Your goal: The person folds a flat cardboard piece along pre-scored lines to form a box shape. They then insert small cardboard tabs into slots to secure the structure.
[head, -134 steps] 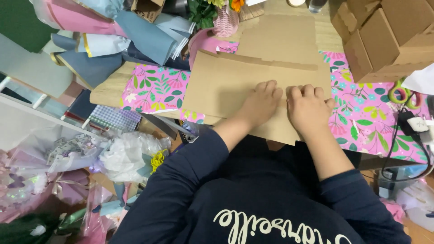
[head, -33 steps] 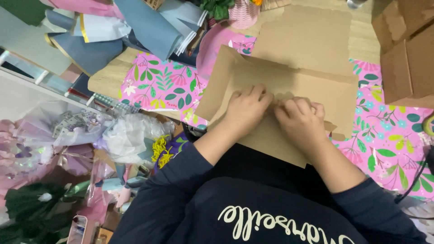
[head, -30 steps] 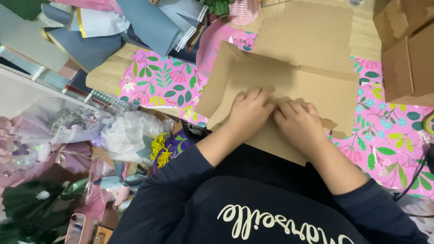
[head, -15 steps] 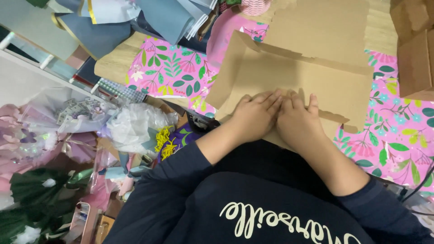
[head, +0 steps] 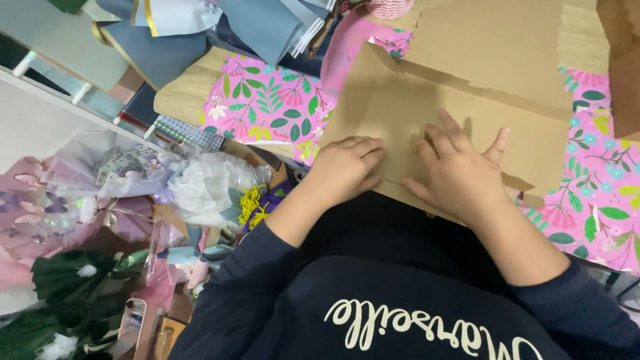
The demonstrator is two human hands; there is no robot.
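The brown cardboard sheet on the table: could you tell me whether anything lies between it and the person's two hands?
Nothing visible does. The left hand and right hand both rest directly on the cardboard sheet.

1. I see a light wooden table (head: 190,93) spread with pink floral paper (head: 267,100)
2. Rolled blue-grey paper sheets (head: 267,27) crowd its far edge
3. Wrapped bouquets (head: 100,193) and cellophane pile up beside it on my left

Upper left we see blue-grey paper sheets (head: 267,27); centre, pink floral wrap (head: 267,100); lower left, cellophane-wrapped bouquets (head: 100,200).
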